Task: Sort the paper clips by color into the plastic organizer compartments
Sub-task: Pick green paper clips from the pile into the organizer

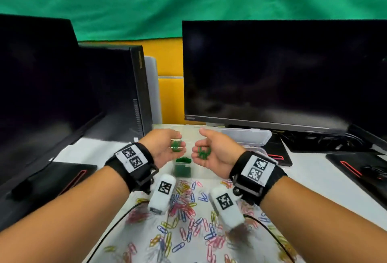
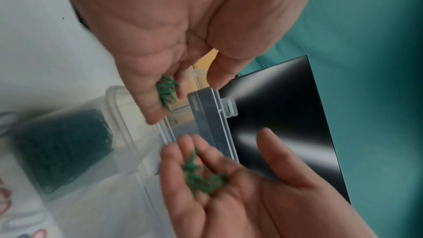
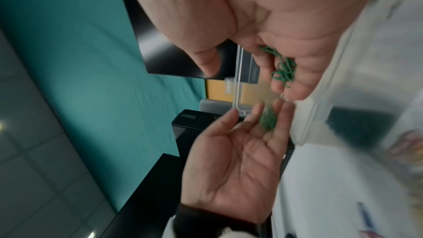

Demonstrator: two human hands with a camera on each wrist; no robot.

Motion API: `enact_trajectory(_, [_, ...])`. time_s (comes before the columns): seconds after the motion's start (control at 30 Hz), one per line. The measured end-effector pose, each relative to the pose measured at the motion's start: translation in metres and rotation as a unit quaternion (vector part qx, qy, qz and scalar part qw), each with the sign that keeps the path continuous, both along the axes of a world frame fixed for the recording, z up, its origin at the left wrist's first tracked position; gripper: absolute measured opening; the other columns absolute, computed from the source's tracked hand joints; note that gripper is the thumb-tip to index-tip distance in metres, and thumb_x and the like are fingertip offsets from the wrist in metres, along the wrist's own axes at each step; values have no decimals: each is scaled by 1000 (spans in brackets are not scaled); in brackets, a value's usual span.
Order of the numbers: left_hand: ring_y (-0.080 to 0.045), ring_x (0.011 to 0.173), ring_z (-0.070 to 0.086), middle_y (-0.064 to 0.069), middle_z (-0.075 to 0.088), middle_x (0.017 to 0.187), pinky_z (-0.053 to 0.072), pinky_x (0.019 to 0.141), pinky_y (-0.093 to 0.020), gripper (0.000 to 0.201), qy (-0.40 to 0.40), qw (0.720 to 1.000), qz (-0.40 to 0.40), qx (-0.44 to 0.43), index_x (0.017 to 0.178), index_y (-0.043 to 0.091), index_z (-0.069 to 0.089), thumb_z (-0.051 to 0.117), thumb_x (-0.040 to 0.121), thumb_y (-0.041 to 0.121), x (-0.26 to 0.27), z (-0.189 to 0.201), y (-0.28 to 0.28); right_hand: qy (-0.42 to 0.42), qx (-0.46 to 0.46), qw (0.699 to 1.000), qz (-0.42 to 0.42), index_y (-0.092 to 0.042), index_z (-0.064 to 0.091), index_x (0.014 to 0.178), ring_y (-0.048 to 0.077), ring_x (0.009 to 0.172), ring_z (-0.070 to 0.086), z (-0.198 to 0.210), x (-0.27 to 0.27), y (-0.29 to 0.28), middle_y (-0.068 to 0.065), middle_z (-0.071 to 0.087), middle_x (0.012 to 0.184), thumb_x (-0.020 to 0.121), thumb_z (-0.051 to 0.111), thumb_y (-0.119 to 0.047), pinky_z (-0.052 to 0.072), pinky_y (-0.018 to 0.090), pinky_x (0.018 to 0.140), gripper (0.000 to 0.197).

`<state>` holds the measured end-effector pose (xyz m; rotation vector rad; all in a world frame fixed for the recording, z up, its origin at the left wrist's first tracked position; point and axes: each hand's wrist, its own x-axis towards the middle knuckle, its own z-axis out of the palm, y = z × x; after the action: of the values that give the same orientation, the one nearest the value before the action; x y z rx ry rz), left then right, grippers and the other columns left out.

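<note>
Above the clear plastic organizer [image 1: 247, 137], both hands hover palm-up and facing each other, apart with a small gap between them. The left hand [image 1: 165, 147] lies loosely cupped, fingers relaxed, with a small cluster of green paper clips [image 1: 175, 145] resting on its fingers. The right hand [image 1: 215, 151] is likewise loosely cupped and carries its own cluster of green clips [image 1: 202, 152] in the palm; neither hand pinches anything. Directly below the gap, one organizer compartment [image 1: 182, 168] at the near edge is filled with green clips. The organizer's lid [image 2: 213, 118] stands open behind the hands. On the white desk [image 1: 310, 170] nearer the person, a loose scatter of mixed-color paper clips [image 1: 188, 216] in pink, blue and yellow lies unsorted. Two dark monitors [image 1: 282, 74] stand behind.
</note>
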<state>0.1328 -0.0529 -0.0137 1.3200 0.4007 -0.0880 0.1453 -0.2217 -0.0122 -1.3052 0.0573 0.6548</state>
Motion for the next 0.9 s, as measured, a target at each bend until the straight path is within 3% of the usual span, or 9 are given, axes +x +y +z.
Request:
enact_trajectory(0.13, [-25,71,47,-11,45,78,42,67,-36,15,10,1000,-23,9,102,6,53,53,98,21,0,3,1,-7,4,1000,-6,-11,42,134,13,74,52,0,11,36,2,45,94,96,50,-63,49,26,63,65])
enact_trajectory(0.23, [-18,56,31,-3,32,64,28,57,-32,11,6,1000,-17,9,89,10,50,55,94,19,-1,0,1,-12,15,1000,18,-16,18,159,15,116,50,-5,15,45,1,42,113,92,48,-71,42,40,108,92])
enact_trajectory(0.33, [-17,58,28,-3,26,67,27,57,-33,8,-7,1000,-14,-16,95,11,50,55,92,17,-4,0,1,-5,19,999,28,-22,2,162,29,155,6,-2,16,47,15,7,167,94,44,-70,9,49,125,93])
enact_trajectory(0.4, [-17,59,27,-3,25,70,26,58,-33,12,-12,999,-15,-27,101,11,50,54,90,15,-6,0,2,-5,14,1000,27,-17,6,161,29,151,20,-1,15,47,19,17,164,96,45,-65,21,47,122,90])
enact_trajectory(0.47, [-18,64,30,-4,28,74,29,60,-33,19,-18,999,-21,-25,108,12,53,55,90,15,-8,0,2,-16,8,999,38,-10,31,151,16,101,50,0,12,44,7,50,112,95,52,-56,43,33,87,75])
enact_trajectory(0.5, [-19,68,33,-6,33,79,32,64,-32,21,-27,999,-25,-17,112,11,55,55,91,14,-10,0,2,-34,-4,998,46,-9,45,133,12,79,39,2,8,41,1,40,89,94,56,-48,37,29,71,56])
enact_trajectory(0.63, [-24,88,55,-13,59,94,47,87,-33,22,-91,989,-55,104,115,4,66,54,97,6,-26,5,2,-157,-79,980,95,-13,63,99,19,85,60,14,-10,-4,8,60,93,98,59,-15,49,32,83,5])
enact_trajectory(0.73, [-12,89,67,-3,73,99,54,83,-30,13,-134,913,-182,339,103,19,71,63,94,14,-49,7,1,-287,-245,900,218,-13,66,98,19,89,71,21,-34,-69,4,74,98,98,60,-11,55,33,80,6])
enact_trajectory(0.9, [1,89,62,20,67,99,51,83,-22,18,-168,657,-419,604,110,41,69,62,94,36,-87,-13,-9,-349,-607,634,329,-30,62,86,-1,66,51,15,-74,-179,-18,62,81,93,60,-30,44,19,66,8])
